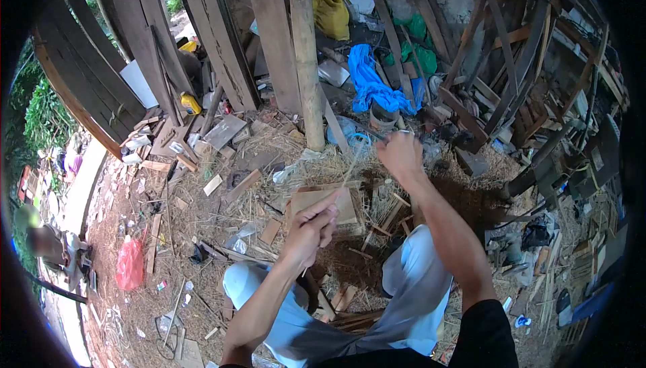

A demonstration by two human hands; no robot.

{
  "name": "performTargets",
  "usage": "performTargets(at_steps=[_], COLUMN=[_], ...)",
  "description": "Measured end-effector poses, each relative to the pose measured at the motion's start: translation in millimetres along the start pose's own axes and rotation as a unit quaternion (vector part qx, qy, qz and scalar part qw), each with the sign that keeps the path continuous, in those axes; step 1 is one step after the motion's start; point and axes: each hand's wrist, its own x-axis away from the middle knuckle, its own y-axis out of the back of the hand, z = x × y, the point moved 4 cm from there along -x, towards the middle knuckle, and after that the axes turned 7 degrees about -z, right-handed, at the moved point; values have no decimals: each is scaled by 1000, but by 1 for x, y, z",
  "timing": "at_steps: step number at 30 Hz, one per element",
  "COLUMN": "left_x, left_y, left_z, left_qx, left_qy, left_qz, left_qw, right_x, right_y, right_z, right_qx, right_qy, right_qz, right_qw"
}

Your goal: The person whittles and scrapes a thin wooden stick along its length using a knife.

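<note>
My left hand point(313, 230) is closed around a thin pale strip point(349, 169), which looks like bamboo. The strip slants up and away toward my right hand, and a short end shows below my left fist. My right hand point(402, 157), held higher and farther out, is closed on a dark, slim tool that looks like a knife point(379, 135); its blade points left and is hard to make out. Below both hands, a flat wooden board point(344, 208) lies on the ground in front of my knees.
Shavings, sticks and scraps litter the ground. A bamboo post point(307, 65) stands just ahead, with blue plastic sheeting point(369, 82) behind it. Leaning planks point(276, 38) line the back. A red plastic bag point(130, 264) lies left, and a blurred person point(50, 243) is at far left.
</note>
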Motion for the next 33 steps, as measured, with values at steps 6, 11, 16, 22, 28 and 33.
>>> performTargets(at_steps=[6, 11, 16, 22, 28, 33], left_x=[-9, -8, 0, 3, 7, 2], left_y=[2, 1, -6, -7, -8, -5], left_z=[-2, 2, 0, -3, -7, 0], left_qx=[95, 17, 15, 29, 61, 63], left_qy=[-2, -33, -46, -90, -99, -94], left_qz=[2, -5, 13, -15, 7, -2], left_qw=[995, 999, 999, 995, 993, 994], right_x=[2, 15, 22, 31, 31, 52], right_y=[15, 20, 28, 31, 31, 30], right_z=[13, 45, 52, 59, 60, 69], right_qx=[-143, -516, -515, -524, -536, -134], right_qy=[-61, -123, -78, -101, -64, 198], right_qz=[57, 172, 238, 298, 224, 99], right_qw=[986, 830, 820, 791, 811, 966])
